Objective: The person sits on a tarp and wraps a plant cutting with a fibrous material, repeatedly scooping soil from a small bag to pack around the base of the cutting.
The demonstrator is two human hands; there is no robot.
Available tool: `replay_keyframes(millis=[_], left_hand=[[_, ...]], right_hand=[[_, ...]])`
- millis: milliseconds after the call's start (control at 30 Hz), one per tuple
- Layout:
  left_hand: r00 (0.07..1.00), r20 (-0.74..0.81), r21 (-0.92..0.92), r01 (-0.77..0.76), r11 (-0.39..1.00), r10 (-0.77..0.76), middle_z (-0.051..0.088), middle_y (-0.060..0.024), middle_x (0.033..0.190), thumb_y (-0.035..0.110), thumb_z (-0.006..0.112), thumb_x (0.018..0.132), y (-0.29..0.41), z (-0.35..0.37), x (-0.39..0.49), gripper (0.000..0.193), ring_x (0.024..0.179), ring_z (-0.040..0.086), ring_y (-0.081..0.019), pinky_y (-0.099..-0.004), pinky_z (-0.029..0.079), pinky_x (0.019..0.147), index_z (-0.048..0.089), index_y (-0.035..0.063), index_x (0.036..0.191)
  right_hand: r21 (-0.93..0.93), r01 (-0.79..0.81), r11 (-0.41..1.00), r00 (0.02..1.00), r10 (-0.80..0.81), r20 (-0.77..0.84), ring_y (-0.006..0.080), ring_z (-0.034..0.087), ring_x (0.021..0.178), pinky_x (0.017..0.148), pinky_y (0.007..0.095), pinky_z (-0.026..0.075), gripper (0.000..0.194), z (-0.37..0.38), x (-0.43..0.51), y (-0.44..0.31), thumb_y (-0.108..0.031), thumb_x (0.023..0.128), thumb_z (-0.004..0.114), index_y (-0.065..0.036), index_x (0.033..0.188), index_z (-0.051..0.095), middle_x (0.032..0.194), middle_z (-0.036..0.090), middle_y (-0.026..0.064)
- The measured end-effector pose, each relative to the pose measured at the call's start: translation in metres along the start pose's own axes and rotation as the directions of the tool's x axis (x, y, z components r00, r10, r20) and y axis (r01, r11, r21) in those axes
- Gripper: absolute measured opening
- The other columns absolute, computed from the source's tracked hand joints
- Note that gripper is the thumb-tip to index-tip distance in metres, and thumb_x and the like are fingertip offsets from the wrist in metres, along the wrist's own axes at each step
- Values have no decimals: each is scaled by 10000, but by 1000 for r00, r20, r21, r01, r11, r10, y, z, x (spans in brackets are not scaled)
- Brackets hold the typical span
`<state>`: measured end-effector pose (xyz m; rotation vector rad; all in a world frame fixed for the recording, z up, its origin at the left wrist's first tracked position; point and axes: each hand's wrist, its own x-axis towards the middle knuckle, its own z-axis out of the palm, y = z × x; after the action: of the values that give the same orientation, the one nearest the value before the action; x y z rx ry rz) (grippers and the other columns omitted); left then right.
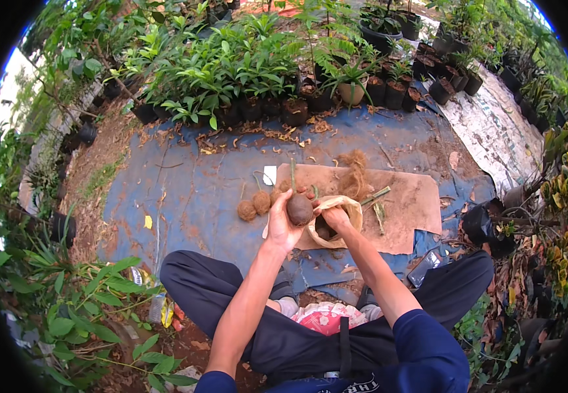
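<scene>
My left hand (280,223) holds a smooth, dark brown ball of soil (300,210), its fingers partly hidden behind it. A green stem cutting (292,174) rises beyond the ball's upper side; whether it is set in the ball cannot be told. My right hand (335,216) reaches into a cream-coloured bag (351,202) with a rolled rim and dark soil inside. Its fingertips are hidden there. Left of my left hand, two fibre-wrapped balls (246,210) lie together, with thin stems coming from them. A clump of loose brown fibre (355,174) lies beyond the bag.
Brown cardboard (411,196) lies on a blue tarpaulin (190,186). Cut green stems (376,194) rest right of the bag. A white card (269,175) lies near the wrapped balls. A phone (424,267) is by my right knee. Potted plants (249,78) line the far edge.
</scene>
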<state>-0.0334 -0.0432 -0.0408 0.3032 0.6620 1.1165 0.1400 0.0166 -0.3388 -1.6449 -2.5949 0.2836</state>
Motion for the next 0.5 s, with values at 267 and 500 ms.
replay_keyframes(millis=[267,500], left_hand=[[1000,-4,3,2,1000,-2,632,-144,1018,338,524,957,3,4,9,349,989,629,-313,-447,526,889,570,34,1119],[999,40,-12,5,1000,-4,633,-151,1084,333,530,970,1,-1,10,379,1013,644,-318,-445,554,867,556,18,1178]], right_hand=[[516,-382,767,922,354,156,387,645,1023,886,447,524,515,-37,-5,26,-389,840,667,27,1141,630,1089,663,260],[250,-225,942,974,221,45,357,625,1084,924,429,509,514,-42,-22,33,-286,799,698,-24,1229,594,1134,654,215]])
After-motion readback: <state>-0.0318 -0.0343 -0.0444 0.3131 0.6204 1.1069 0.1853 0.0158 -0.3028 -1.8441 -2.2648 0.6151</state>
